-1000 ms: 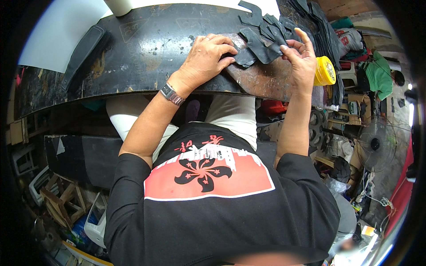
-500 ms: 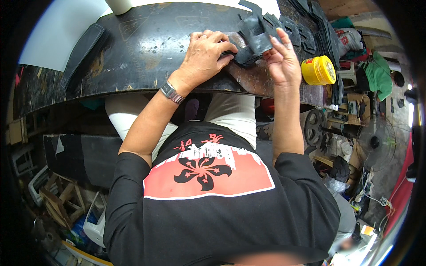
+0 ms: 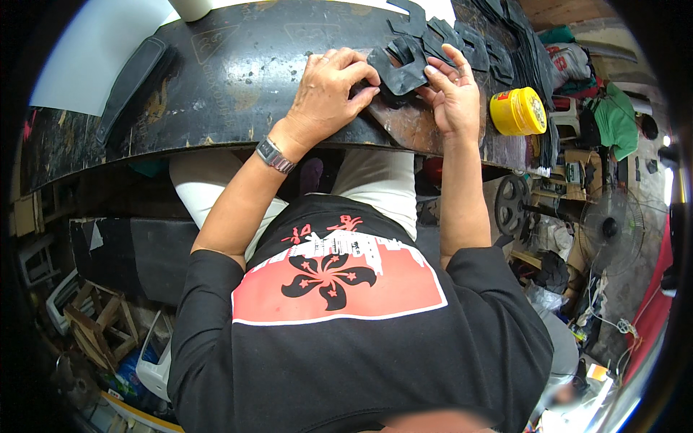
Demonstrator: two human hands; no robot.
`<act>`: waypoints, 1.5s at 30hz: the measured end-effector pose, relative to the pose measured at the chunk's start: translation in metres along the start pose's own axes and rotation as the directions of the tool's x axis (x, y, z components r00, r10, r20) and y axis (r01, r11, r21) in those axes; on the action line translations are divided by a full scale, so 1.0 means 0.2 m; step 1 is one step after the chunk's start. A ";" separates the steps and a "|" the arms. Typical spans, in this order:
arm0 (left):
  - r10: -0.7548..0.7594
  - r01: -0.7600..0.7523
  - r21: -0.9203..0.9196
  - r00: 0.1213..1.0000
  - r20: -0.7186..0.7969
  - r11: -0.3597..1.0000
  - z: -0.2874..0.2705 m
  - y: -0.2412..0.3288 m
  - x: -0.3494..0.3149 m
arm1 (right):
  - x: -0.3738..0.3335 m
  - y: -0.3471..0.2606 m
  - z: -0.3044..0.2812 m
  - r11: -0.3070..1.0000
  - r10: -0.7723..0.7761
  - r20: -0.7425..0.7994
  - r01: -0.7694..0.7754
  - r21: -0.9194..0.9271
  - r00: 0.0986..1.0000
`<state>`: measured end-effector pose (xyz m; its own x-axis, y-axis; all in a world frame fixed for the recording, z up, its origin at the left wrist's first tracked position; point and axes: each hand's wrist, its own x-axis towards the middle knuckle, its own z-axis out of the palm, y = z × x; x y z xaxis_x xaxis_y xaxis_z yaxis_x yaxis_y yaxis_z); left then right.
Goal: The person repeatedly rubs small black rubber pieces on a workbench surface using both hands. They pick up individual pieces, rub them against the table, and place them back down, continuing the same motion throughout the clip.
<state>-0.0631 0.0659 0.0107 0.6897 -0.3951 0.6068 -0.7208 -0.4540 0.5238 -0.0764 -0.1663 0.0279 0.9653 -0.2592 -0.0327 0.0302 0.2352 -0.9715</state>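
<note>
A flat black cut-out piece [image 3: 406, 76], leather-like with a notch in it, is between my hands at the near edge of the dark table. My left hand [image 3: 328, 83] is closed at its left side, thumb and fingertips pinched on dark material there. On the other side my right hand [image 3: 455, 97] grips the piece's right edge between thumb and fingers, the other fingers curled. More black cut-out pieces [image 3: 473, 45] lie overlapping just beyond. What lies under the held piece is partly hidden.
A yellow round tub [image 3: 517, 112] stands right of my right hand. Stacked black strips [image 3: 530, 58] run along the right end of the table [image 3: 238, 79]. At the left are a long black stitched piece [image 3: 133, 86] and a white sheet [image 3: 86, 58]. A fan [image 3: 610, 229] stands at the right.
The black piece, raised and blurred in my right hand before, has come down and left, lying flatter between my hands. My right fingers have closed in on its edge; my left hand barely moved.
</note>
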 end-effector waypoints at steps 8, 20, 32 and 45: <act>0.126 -0.128 0.089 0.992 0.027 0.988 0.01 0.08 -0.03 | 0.05 0.02 -0.06 0.993 0.079 0.032 -0.082 0.085 0.996; 0.092 -0.096 0.172 0.995 0.033 0.980 0.04 0.12 -0.03 | 0.04 0.02 -0.05 0.996 0.075 0.033 -0.077 0.053 0.997; 0.062 -0.088 0.243 0.992 0.111 0.966 0.05 0.12 -0.01 | 0.13 -0.07 -0.14 0.913 0.186 0.086 -0.205 0.352 0.979; 0.033 -0.076 0.239 0.983 0.182 0.968 0.03 0.08 0.01 | 0.29 -0.05 -0.30 0.544 0.194 0.392 -0.431 0.720 0.899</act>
<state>-0.0730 0.0519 0.0170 0.6668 -0.5484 0.5046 -0.7341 -0.5999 0.3181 -0.0358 -0.2409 0.0207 0.9757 0.1796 -0.1256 -0.2127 0.9139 -0.3457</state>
